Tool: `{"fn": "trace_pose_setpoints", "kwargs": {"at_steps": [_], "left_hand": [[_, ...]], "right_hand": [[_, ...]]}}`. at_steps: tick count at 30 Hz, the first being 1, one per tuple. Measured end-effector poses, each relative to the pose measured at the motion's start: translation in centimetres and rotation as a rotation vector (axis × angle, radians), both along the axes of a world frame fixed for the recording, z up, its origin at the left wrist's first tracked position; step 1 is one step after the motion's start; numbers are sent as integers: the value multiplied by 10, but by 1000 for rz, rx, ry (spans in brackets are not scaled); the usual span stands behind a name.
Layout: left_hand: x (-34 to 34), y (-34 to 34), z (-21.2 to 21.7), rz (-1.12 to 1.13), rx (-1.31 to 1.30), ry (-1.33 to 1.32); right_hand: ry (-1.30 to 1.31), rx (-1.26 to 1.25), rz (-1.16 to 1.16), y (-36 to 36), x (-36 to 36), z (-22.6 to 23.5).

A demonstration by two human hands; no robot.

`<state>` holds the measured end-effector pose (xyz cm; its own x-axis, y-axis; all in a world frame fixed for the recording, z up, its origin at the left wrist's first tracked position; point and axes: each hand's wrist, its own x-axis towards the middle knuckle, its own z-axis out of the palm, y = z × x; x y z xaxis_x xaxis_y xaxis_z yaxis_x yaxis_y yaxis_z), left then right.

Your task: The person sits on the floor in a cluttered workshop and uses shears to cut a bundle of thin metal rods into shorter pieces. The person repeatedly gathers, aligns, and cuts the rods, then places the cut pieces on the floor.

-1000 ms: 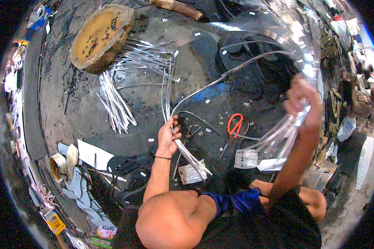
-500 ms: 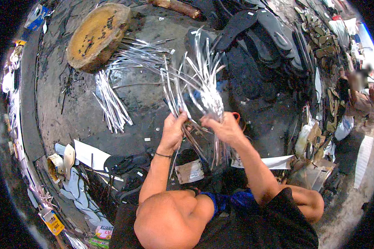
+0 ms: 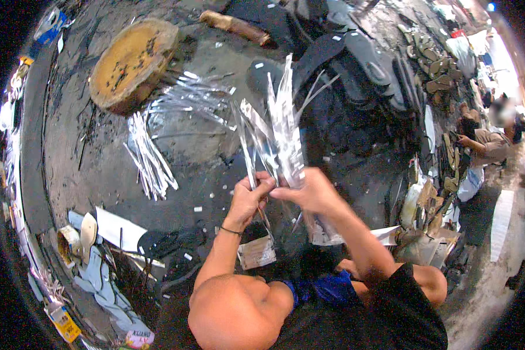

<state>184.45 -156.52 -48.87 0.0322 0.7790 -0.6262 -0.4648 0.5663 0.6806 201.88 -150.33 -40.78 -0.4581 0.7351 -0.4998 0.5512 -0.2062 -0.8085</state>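
Far left, a round wooden block sits on the dark floor, and just right of it loose shiny strips lie scattered, running roughly up and down. Centre now: the left hand is curled, fingers pinching the bottom of a bundle of silvery strips. The bundle stands upright, long axis vertical, tips fanning away from the person. Just beside it, the right hand wraps closed around the same bundle's base, forearm angling down to the right. Dark sandal soles pile beyond.
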Motion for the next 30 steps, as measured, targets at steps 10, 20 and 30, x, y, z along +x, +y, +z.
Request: {"fn": "trace_pose_setpoints", "kwargs": {"at_steps": [10,20,30], "left_hand": [[-15,-9,-5,101,-30,22],[-5,-8,-9,83,12,58],[-11,-6,-1,240,-137,-241]], "right_hand": [[-29,0,-396,26,32,58],[307,87,-250,-26,-3,-49],[-79,202,-172,20,9,62]]}}
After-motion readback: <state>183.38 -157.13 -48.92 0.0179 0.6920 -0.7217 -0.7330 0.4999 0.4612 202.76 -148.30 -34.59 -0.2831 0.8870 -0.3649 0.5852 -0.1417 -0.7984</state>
